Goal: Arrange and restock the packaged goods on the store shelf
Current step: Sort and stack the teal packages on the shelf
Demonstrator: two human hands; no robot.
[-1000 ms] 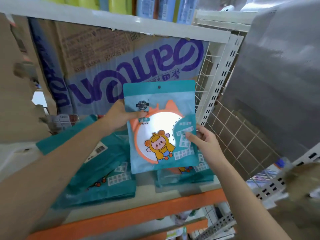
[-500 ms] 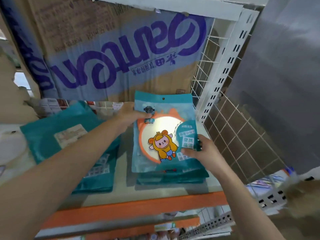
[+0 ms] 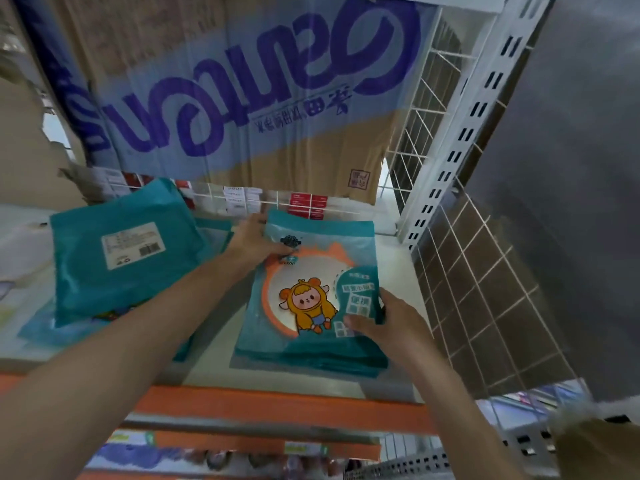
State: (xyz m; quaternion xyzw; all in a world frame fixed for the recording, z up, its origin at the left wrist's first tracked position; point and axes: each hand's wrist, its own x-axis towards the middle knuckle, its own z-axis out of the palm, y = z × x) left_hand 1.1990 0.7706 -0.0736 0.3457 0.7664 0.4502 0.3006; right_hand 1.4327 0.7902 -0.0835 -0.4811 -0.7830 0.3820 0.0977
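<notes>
Left hand (image 3: 254,242): arm outstretched, grip pinching mirror packet (image 3: 311,292) at top-left corner.
Right hand (image 3: 384,322): grip curled round its lower-right edge.

mirror packet (image 3: 304,299): held upright → laid, seemingly flat, on teal stack (image 3: 311,362) | left hand (image 3: 254,241), right hand (image 3: 386,325): lowered

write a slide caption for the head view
Left hand and right hand hold a teal mirror packet atop a stack on the shelf, beside a face-down pile.
</notes>
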